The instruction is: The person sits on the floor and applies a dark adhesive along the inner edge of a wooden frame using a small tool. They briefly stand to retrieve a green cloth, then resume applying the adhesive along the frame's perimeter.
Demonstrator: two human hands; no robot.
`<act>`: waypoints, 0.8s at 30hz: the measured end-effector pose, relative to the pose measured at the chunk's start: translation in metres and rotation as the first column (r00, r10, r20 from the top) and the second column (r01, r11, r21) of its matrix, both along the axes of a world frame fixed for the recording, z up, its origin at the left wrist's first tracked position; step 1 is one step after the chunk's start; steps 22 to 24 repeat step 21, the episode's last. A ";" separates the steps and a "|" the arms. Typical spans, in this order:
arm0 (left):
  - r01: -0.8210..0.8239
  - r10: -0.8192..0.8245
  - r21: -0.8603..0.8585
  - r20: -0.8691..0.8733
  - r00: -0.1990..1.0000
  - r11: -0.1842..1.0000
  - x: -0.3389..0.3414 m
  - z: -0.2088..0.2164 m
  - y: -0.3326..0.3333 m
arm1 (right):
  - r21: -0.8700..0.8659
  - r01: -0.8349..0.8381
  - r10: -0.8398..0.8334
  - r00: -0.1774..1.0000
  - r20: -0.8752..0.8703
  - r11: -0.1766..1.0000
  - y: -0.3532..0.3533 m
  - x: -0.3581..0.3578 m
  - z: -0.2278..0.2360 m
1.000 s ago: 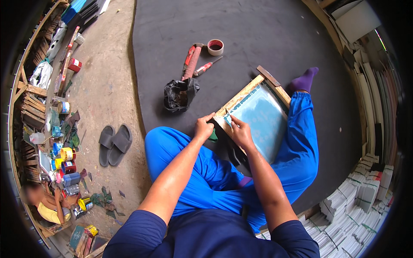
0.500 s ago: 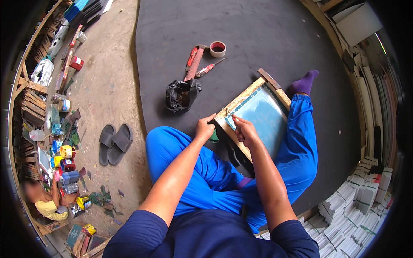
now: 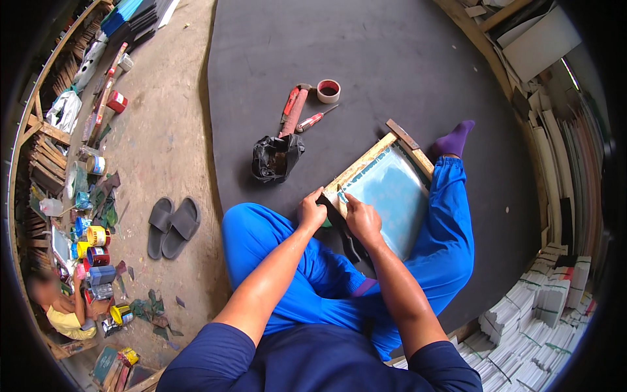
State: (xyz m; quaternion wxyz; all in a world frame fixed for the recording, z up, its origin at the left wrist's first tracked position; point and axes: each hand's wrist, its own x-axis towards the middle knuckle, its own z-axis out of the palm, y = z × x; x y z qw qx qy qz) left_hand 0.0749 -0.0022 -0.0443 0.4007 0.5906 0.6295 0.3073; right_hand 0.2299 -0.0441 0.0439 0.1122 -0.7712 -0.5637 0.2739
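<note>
A wooden screen frame [image 3: 361,163] with pale blue mesh [image 3: 396,196] lies tilted across my lap, its far end by my purple-socked foot. My left hand [image 3: 311,210] is closed at the frame's near left corner, gripping its edge. Over the same corner, my right hand [image 3: 363,221] is closed, its fingers around a small thin object [image 3: 341,190] whose kind I cannot make out. That object's tip meets the wood near the mesh edge. A short brown bar [image 3: 402,134] rests against the frame's far corner.
On the dark mat lie a red-handled hammer [image 3: 294,112], a screwdriver [image 3: 317,119], a tape roll [image 3: 328,91] and a black plastic bag [image 3: 277,159]. Grey slippers [image 3: 174,227] and paint cans [image 3: 98,236] are left, near another person [image 3: 68,313]. Bundled white stacks [image 3: 522,326] stand right.
The frame and the things on the mat appear lower in view as the view shifts. My right hand has turned slightly at the corner; my left keeps its hold.
</note>
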 end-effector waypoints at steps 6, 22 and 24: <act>0.000 0.001 -0.045 0.022 1.000 0.999 -0.001 -0.008 0.005 | -0.111 0.012 -0.006 0.998 0.057 0.994 0.007 -0.020 0.007; 0.005 -0.004 -0.049 0.017 1.000 0.999 -0.004 -0.020 0.006 | -0.220 0.291 -0.362 0.663 -0.655 0.931 -0.001 0.013 -0.050; 0.005 -0.004 -0.049 0.017 1.000 0.999 -0.004 -0.020 0.006 | -0.220 0.291 -0.362 0.663 -0.655 0.931 -0.001 0.013 -0.050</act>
